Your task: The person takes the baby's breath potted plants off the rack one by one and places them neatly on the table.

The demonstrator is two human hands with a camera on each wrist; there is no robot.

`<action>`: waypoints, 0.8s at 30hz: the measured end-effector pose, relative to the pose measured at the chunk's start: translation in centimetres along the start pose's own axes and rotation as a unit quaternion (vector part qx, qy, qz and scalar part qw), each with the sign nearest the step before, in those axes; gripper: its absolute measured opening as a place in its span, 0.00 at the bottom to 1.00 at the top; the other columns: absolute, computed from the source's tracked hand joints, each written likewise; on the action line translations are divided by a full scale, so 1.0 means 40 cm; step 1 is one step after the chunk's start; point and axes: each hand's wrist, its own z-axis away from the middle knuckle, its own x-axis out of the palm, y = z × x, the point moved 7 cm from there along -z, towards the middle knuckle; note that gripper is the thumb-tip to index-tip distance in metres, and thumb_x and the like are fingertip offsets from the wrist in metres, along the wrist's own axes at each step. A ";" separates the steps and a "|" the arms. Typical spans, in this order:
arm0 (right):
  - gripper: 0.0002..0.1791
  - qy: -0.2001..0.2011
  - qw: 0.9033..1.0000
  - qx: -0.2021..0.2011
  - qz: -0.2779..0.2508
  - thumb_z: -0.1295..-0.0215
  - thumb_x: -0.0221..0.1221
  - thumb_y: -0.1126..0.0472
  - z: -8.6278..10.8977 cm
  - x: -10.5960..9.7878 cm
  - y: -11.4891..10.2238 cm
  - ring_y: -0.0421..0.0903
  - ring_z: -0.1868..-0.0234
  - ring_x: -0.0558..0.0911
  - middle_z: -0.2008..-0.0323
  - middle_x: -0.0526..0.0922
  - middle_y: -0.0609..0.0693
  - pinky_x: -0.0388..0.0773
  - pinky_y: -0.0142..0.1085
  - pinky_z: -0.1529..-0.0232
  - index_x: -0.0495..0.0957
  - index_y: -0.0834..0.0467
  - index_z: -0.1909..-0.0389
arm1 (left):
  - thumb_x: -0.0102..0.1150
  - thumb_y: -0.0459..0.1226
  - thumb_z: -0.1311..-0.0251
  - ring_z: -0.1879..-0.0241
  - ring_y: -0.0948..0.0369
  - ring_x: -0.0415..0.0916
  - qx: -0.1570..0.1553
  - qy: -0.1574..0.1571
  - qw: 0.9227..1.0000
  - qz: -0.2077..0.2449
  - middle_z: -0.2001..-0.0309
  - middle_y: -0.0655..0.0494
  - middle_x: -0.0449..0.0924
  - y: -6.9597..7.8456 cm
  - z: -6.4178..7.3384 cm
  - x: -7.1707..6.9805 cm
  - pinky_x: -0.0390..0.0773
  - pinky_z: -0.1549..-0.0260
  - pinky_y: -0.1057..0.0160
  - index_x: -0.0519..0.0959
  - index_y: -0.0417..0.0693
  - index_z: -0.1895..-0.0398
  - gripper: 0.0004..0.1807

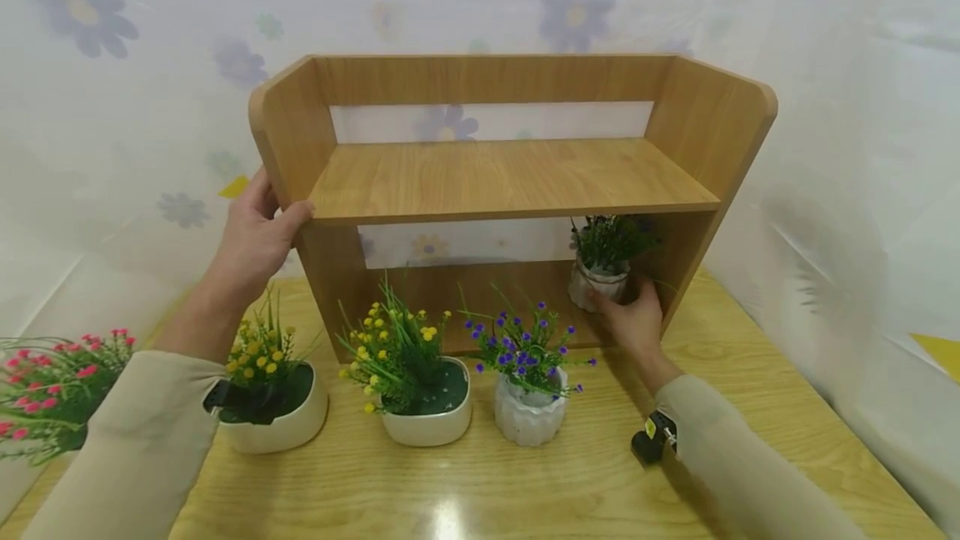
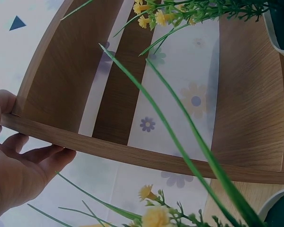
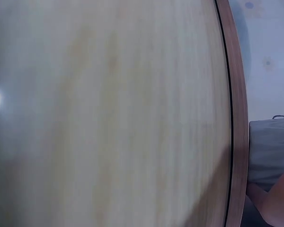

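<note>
A two-tier wooden shelf (image 1: 510, 177) stands on the table. My left hand (image 1: 258, 236) grips its left side panel, with the thumb at the front edge and the fingers around the outside, as the left wrist view also shows. Inside the lower tier, at the right end, sits a potted plant (image 1: 597, 286) with a white pot and dark green foliage. My right hand (image 1: 636, 319) holds that pot from its front right side. In the right wrist view only part of the pot (image 3: 270, 149) and some fingers (image 3: 280, 201) show at the right edge.
Before the shelf stand two cream planters with yellow flowers, one at left (image 1: 273, 432) and one mid-table (image 1: 427, 425). A white pot with purple flowers (image 1: 528, 415) is beside them. Pink flowers (image 1: 56, 390) are at far left. A patterned sheet (image 1: 480, 7) hangs behind.
</note>
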 end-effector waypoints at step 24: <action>0.45 0.047 0.998 0.044 0.023 0.39 0.70 0.48 -0.029 0.001 0.010 0.60 0.28 0.64 0.30 0.67 0.63 0.62 0.53 0.30 0.62 0.62 0.26 | 0.50 0.37 0.25 0.33 0.47 0.63 -0.003 0.000 1.000 0.009 0.26 0.50 0.60 0.004 0.003 0.008 0.69 0.39 0.37 0.55 0.71 0.21 0.34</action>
